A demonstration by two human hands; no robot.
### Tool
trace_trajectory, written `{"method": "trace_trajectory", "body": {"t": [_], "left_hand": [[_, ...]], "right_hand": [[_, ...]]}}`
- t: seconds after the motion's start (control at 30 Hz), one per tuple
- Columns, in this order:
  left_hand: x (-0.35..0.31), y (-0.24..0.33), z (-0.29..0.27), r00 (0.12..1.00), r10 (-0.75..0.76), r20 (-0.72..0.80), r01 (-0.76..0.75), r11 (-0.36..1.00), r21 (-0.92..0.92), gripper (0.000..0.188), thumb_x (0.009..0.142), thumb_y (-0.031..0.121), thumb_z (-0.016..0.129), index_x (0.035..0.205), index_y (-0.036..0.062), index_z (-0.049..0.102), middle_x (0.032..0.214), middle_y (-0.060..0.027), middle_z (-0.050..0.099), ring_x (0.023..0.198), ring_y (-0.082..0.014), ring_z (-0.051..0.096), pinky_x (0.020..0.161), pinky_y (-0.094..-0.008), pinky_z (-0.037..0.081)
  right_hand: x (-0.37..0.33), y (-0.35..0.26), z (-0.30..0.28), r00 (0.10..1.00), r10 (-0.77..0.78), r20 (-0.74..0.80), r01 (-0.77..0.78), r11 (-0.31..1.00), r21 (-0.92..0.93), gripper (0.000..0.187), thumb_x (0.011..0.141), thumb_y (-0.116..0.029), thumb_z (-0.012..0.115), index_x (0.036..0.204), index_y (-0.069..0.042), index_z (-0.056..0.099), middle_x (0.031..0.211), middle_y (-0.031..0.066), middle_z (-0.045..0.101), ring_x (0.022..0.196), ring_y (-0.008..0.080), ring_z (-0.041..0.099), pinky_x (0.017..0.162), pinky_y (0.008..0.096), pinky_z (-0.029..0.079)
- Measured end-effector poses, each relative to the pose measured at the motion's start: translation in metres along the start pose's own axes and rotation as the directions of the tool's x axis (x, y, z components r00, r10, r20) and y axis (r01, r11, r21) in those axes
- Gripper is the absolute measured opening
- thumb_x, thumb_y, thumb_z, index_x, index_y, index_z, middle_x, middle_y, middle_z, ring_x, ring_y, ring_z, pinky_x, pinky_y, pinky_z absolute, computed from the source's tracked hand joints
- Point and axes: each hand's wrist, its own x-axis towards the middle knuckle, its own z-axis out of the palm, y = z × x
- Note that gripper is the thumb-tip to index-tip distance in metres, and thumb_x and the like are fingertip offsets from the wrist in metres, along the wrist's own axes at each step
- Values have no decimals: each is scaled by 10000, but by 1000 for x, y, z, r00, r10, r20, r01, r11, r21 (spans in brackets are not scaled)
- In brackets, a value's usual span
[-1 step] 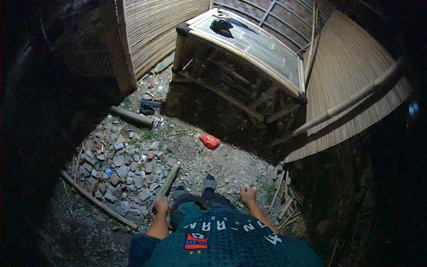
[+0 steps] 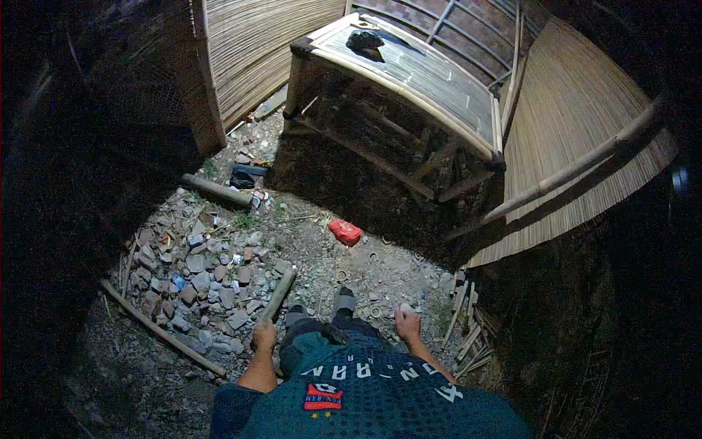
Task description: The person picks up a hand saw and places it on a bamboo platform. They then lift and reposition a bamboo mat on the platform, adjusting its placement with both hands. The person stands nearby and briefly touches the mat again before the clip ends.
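Note:
My left hand (image 2: pixel 264 336) is closed around the near end of a short, thick pole (image 2: pixel 280 294), which looks like bamboo or wood. The pole slants away to the right, its far end over the stony ground beside my left foot. My right hand (image 2: pixel 409 326) is held to the right of my legs, fingers curled in. A small pale thing (image 2: pixel 404 308) shows at its fingertips, too small to name. Both my feet (image 2: pixel 344 300) stand between the hands.
Broken bricks and stones (image 2: pixel 208 282) are heaped at left, edged by bamboo poles (image 2: pixel 164 333). A red plastic bag (image 2: pixel 344 232) lies ahead. Beyond stands a bamboo-framed table (image 2: pixel 409 80) with a black bag (image 2: pixel 365 45). Split sticks (image 2: pixel 472 333) lie at right, below a reed panel (image 2: pixel 578 139).
My right hand has shifted very slightly, and the pale thing at its fingertips stands out more. The left hand and its pole are almost unmoved.

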Motion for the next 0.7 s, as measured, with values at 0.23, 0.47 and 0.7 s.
{"method": "trace_trajectory", "body": {"t": [0.23,0.47,0.7], "left_hand": [[20,8,14,995,102,-16,-97,977,188,544,1014,416,393,1027,-43,685,1036,-307,676,1010,-473,643,903,-530,488],[6,16,-3,974,180,135,-224,832,507,456,1018,325,422,1042,-54,675,1005,-309,673,997,-465,650,851,-537,517],[17,27,15,994,111,-1,-111,993,-47,469,970,398,526,995,-42,686,987,-269,689,952,-470,646,830,-524,506]], "right_hand": [[-89,255,117,947,-322,21,318,919,-232,488,941,-486,565,670,-99,684,507,104,579,483,337,580,479,532,430],[-91,158,94,989,124,84,-118,990,-79,555,934,-553,524,782,-62,733,653,167,666,597,384,646,574,509,508],[-58,61,37,835,497,236,-488,867,-98,532,928,-502,562,882,6,715,902,257,681,913,409,656,850,522,490]]}}
